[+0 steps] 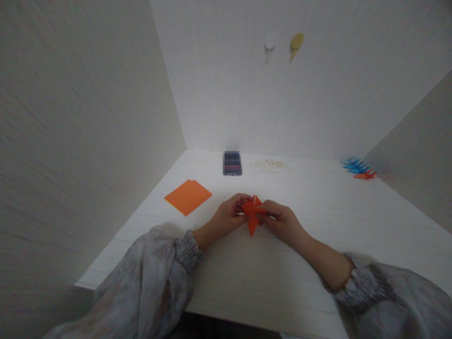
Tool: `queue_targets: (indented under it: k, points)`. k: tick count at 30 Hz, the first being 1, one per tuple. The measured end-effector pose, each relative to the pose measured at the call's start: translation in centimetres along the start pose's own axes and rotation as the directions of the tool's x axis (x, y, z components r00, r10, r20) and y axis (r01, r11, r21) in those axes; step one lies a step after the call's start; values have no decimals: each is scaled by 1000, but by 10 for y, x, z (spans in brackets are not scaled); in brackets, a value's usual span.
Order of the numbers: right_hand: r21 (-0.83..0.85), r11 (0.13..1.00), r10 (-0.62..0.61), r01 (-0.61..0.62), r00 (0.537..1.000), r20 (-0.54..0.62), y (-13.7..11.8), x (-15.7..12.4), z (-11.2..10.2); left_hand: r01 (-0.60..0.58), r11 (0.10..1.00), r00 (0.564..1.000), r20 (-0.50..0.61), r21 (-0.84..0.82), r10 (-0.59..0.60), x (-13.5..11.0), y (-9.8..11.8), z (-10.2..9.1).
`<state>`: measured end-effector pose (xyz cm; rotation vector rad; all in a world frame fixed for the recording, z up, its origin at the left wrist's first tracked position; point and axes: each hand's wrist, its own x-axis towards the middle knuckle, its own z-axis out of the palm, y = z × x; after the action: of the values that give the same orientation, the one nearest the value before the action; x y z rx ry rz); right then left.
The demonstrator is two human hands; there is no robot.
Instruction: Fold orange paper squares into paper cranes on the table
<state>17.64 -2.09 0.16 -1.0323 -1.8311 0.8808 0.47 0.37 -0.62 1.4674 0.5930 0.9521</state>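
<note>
An orange-red piece of folded origami paper point(253, 214), with pointed flaps and one tip hanging toward me, is held up between both hands above the table. My left hand point(231, 212), a ring on one finger, pinches its left side with the thumb in front. From the right, my right hand point(282, 217) grips the opposite flap between thumb and fingers. Parts of the paper are hidden behind the fingertips. Left of my left hand lies a small stack of orange paper squares point(188, 197), slightly fanned.
Several blue folded paper pieces point(356, 165) and an orange one point(366, 175) sit at the back right by the wall. A dark blurred block point(232, 163) stands at the table's back. White point(270, 44) and yellow point(297, 41) hooks are on the wall. Walls enclose the white table point(310, 301).
</note>
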Motion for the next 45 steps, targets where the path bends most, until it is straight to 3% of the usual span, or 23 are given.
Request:
queue_targets:
  k: [4, 13, 19, 23, 31, 45]
  points:
    - [53, 998, -35, 34, 999, 26, 8, 0, 0, 0, 1000, 1000, 10, -20, 1, 0, -1, -1]
    - [2, 996, -91, 91, 996, 23, 13, 0, 1, -71, 997, 997, -9, 4, 71, 0, 0, 1]
    - [-105, 987, -119, 122, 992, 33, 8, 2, 1, -73, 989, 996, -43, 125, 79, -2, -2, 0]
    - [-89, 987, -136, 136, 991, 10, 9, 2, 0, -56, 986, 997, -41, 155, 63, -1, -3, 0]
    - [-116, 975, -192, 191, 981, -2, 6, 1, -2, -30, 989, 998, -59, -144, 22, 1, 3, 3]
    - [-88, 968, -235, 234, 972, -11, 7, 0, -2, 53, 939, 998, -23, -339, -65, -4, 11, 2]
